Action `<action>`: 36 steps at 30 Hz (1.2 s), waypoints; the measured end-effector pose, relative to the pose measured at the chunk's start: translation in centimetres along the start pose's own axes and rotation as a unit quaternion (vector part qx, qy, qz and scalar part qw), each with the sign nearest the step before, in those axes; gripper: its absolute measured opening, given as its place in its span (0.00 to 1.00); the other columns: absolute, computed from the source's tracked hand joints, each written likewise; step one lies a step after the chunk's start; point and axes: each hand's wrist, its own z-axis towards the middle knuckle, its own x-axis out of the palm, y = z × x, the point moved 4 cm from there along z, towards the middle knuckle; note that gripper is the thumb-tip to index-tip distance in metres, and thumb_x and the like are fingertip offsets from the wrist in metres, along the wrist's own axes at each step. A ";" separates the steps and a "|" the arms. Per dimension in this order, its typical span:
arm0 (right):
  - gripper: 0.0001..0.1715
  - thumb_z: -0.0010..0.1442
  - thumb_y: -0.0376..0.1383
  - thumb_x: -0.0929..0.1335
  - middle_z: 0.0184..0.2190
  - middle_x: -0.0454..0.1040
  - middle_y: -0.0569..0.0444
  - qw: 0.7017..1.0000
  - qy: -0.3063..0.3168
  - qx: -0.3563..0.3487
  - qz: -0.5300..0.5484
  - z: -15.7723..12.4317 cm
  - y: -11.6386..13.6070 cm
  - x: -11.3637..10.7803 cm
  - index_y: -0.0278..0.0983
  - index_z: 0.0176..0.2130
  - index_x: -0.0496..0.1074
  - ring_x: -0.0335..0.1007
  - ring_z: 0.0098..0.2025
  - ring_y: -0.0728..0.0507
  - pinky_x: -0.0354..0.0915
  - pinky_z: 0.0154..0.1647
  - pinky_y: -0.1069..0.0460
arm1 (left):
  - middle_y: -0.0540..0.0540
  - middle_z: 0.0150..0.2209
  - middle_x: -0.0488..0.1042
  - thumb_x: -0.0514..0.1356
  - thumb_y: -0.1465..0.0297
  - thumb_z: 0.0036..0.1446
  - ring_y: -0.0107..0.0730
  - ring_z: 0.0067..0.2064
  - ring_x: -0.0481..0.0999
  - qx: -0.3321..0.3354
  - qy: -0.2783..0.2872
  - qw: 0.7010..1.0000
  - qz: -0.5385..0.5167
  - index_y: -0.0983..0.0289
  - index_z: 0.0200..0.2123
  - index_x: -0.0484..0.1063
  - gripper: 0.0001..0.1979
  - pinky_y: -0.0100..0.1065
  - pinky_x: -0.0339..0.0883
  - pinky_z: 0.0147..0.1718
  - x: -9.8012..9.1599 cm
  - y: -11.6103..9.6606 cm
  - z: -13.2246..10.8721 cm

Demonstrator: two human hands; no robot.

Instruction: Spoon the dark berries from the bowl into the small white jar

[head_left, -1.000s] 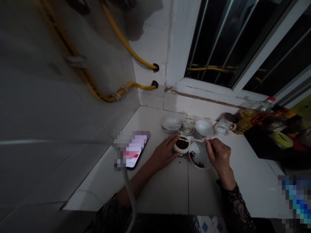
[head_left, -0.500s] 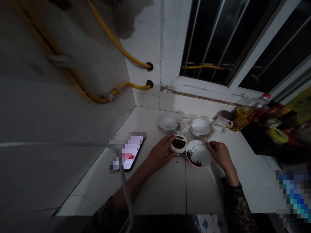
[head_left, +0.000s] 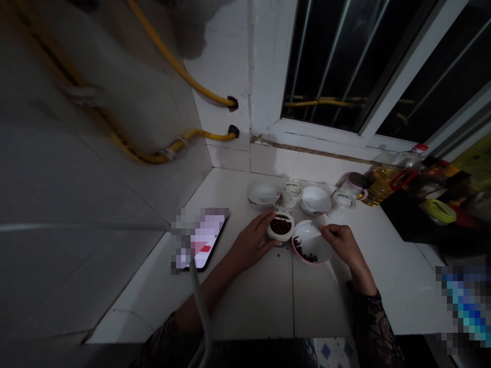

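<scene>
My left hand (head_left: 251, 240) is wrapped round the side of a small jar (head_left: 281, 236) with a white rim, its flip lid standing open at the back. Dark reddish-brown bits, like peppercorns, fill it. Close by on the right is a white bowl (head_left: 321, 251) with a pink rim, and more of these bits lie along its left side. Over this bowl my right hand (head_left: 341, 248) pinches a small white spoon (head_left: 310, 235). The spoon's tip dips toward the bits; whether it carries any is too dim to tell.
Behind stand two white bowls (head_left: 263, 194) (head_left: 315, 201), with a clear jar (head_left: 290, 197) between them. Another jar (head_left: 344, 201), a mug (head_left: 353, 185) and an oil bottle (head_left: 380, 186) are at right. A lit phone (head_left: 209, 237) lies at left; a grey cable (head_left: 200, 301) hangs in front.
My right hand has shifted slightly left, bringing the spoon further across the bowl toward the dark bits. My left hand keeps its hold on the jar. The whole view has moved a little.
</scene>
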 end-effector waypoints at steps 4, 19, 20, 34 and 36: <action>0.33 0.49 0.61 0.66 0.14 0.52 0.61 0.999 -0.005 0.031 0.037 0.1 -0.7 -0.4 0.36 0.17 0.66 0.45 0.19 0.52 0.45 0.20 0.54 | 0.64 0.65 0.60 0.57 0.62 0.63 0.46 0.65 0.63 -0.004 0.002 1.000 -0.003 0.58 0.67 0.50 0.32 0.50 0.63 0.61 0.0 0.0 0.0; 0.33 0.47 0.62 0.67 0.13 0.55 0.61 0.997 -0.048 0.055 0.039 0.3 -1.9 -1.3 0.37 0.16 0.65 0.47 0.19 0.52 0.48 0.21 0.54 | 0.63 0.65 0.60 0.57 0.62 0.64 0.45 0.65 0.63 0.001 0.002 1.000 0.000 0.58 0.67 0.49 0.32 0.49 0.63 0.62 0.0 -0.1 0.0; 0.33 0.47 0.62 0.67 0.13 0.55 0.60 0.996 -0.051 0.054 0.040 0.3 -1.9 -1.4 0.37 0.16 0.65 0.47 0.18 0.52 0.48 0.20 0.54 | 0.63 0.65 0.60 0.57 0.62 0.64 0.45 0.65 0.63 0.000 0.003 1.000 0.001 0.58 0.67 0.49 0.32 0.49 0.62 0.62 0.0 0.0 0.0; 0.34 0.51 0.62 0.66 0.13 0.54 0.61 0.990 -0.127 -0.008 0.068 0.4 2.0 -1.0 0.38 0.16 0.63 0.46 0.17 0.52 0.47 0.18 0.54 | 0.64 0.65 0.60 0.56 0.61 0.64 0.47 0.65 0.64 0.009 -0.002 1.000 0.009 0.58 0.67 0.48 0.32 0.51 0.63 0.61 0.1 0.0 0.0; 0.32 0.57 0.59 0.64 0.14 0.57 0.60 0.985 -0.160 -0.061 0.033 0.1 3.4 -0.5 0.37 0.18 0.64 0.50 0.18 0.51 0.50 0.20 0.54 | 0.64 0.65 0.60 0.56 0.61 0.64 0.47 0.65 0.64 0.006 0.001 1.000 0.012 0.58 0.67 0.48 0.32 0.50 0.64 0.61 0.1 0.0 0.0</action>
